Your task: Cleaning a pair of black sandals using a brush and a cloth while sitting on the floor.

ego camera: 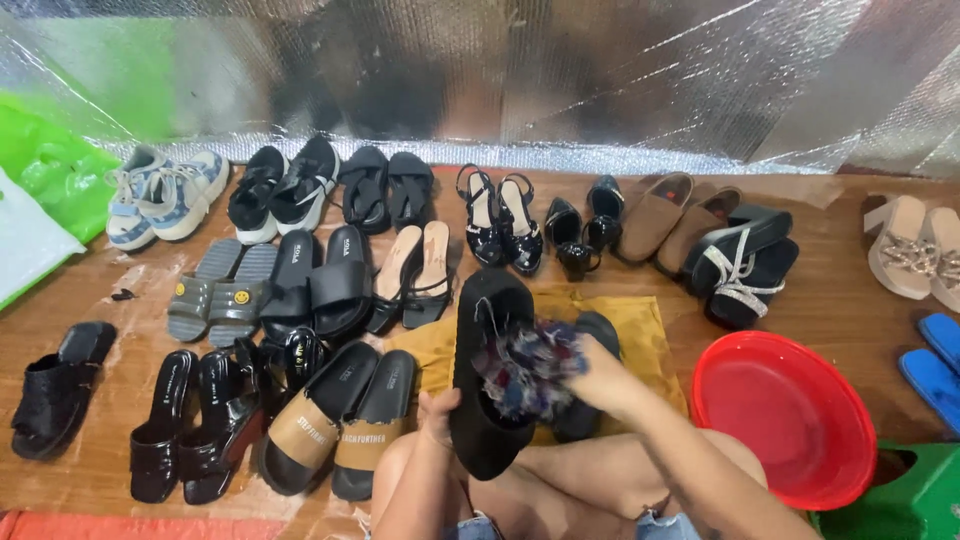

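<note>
My left hand (436, 412) grips a black thick-soled shoe (484, 400) by its near edge, holding it upright over my knees. My right hand (596, 378) clutches a crumpled multicoloured rag (526, 362) and presses it against the upper side of that shoe. Its black mate (592, 330) lies just behind, on a yellow cloth (640, 320) spread on the wooden floor.
Several pairs of shoes lie in rows on the floor: sneakers (165, 195), black slides (320, 280), tan slides (340, 420), heeled sandals (498, 215), brown loafers (668, 215). A red basin (790, 420) sits at my right beside a green stool (915, 495). Silver foil sheeting (560, 70) backs the scene.
</note>
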